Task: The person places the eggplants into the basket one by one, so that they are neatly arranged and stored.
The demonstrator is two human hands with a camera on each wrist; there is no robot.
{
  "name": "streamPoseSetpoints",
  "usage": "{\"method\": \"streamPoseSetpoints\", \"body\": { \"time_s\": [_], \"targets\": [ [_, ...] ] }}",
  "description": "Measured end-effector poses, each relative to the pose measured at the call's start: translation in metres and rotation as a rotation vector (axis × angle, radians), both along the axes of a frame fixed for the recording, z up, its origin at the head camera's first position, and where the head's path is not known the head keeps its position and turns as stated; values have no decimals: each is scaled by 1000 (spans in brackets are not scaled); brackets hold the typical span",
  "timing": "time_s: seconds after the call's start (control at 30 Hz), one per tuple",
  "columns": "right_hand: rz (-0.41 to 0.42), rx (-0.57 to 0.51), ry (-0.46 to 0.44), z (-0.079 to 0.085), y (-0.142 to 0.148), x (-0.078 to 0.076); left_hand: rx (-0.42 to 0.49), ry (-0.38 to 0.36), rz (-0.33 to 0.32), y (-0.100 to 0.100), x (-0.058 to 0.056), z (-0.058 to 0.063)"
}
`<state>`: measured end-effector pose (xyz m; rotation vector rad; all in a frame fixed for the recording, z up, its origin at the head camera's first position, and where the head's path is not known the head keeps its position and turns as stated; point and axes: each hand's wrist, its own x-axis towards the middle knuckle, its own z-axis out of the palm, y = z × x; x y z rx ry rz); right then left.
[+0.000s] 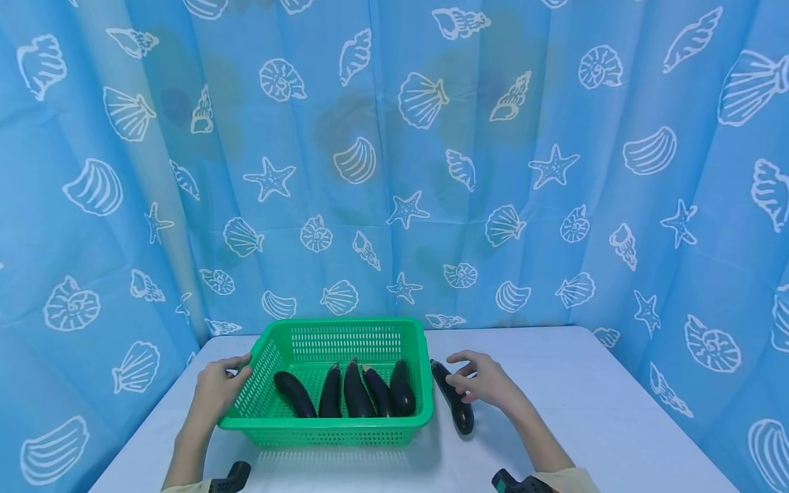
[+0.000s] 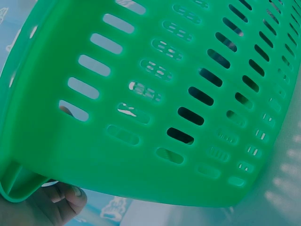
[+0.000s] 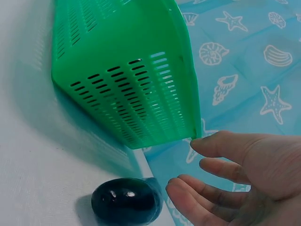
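A green plastic basket (image 1: pixel 333 422) holds several dark eggplants (image 1: pixel 356 390) lying side by side. My left hand (image 1: pixel 217 390) grips its left rim; in the left wrist view the fingers (image 2: pixel 70 197) curl at the rim beside a corner. One more eggplant (image 1: pixel 459 411) lies on the table, just right of the basket. Over this eggplant is my right hand (image 1: pixel 483 380), fingers spread and slightly bent, with nothing held. In the right wrist view the loose eggplant (image 3: pixel 127 201) appears end-on below the fingertips, and the thumb overlaps the basket's rim corner.
A white-covered table (image 1: pixel 573 390) carries the basket near its back edge. Behind and along both sides hangs a blue curtain (image 1: pixel 468 226) with white shell and starfish prints. Dark straps with wrist devices (image 1: pixel 520 483) sit on both forearms.
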<state>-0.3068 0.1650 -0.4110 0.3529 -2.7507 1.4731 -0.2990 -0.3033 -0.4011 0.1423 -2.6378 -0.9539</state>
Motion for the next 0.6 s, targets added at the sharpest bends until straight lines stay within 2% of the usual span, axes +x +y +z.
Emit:
{"method": "streamPoseSetpoints", "body": {
  "time_s": [0.13, 0.6],
  "targets": [
    [6, 1, 8, -1, 5, -1, -3, 0, -2, 0, 0, -1],
    [-69, 20, -18, -10, 12, -5, 5, -12, -8, 0, 1, 0]
  ]
}}
